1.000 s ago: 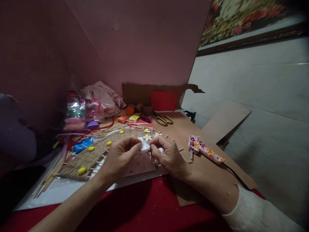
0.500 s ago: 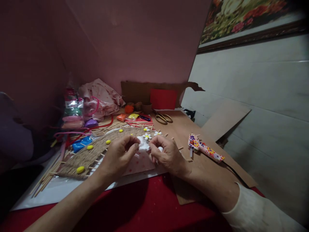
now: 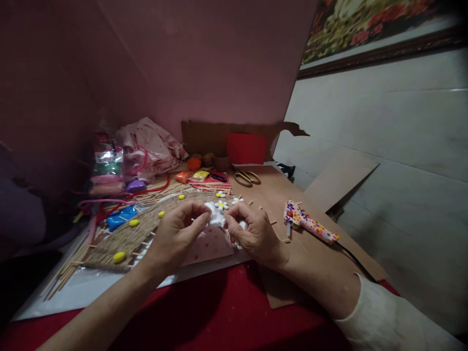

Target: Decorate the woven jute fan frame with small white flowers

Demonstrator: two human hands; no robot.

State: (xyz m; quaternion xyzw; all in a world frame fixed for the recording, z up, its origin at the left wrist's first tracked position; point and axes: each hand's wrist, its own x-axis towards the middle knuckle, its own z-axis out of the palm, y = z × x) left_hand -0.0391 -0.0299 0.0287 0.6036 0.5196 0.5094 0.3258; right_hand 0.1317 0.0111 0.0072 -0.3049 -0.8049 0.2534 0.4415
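A soft white lump that looks like modelling clay (image 3: 216, 216) shows between my hands. My left hand (image 3: 179, 233) is closed in a pinch at its left side, and my right hand (image 3: 252, 232) pinches at its right side; the fingertips partly hide it. Under and behind them lies a curved piece wound with brown twine (image 3: 113, 240), with short sticks poking out along its edges. Yellow oval pieces (image 3: 119, 257) sit on the twine. White-petalled flowers (image 3: 221, 205) with yellow centres lie just beyond my fingers. Pink dotted fabric (image 3: 206, 247) is below my hands.
A flower-patterned glue gun (image 3: 310, 224) rests on brown cardboard (image 3: 272, 185) at the right, its cord trailing. Scissors (image 3: 245, 177) lie farther back. Packets of coloured clay (image 3: 122, 218), thin sticks (image 3: 62, 278) and crumpled pink fabric (image 3: 153, 146) fill the left. Red cloth (image 3: 204, 302) covers the near edge.
Both hands stay pinched around the white lump, with only slight finger movement. The whole view has shifted a little.
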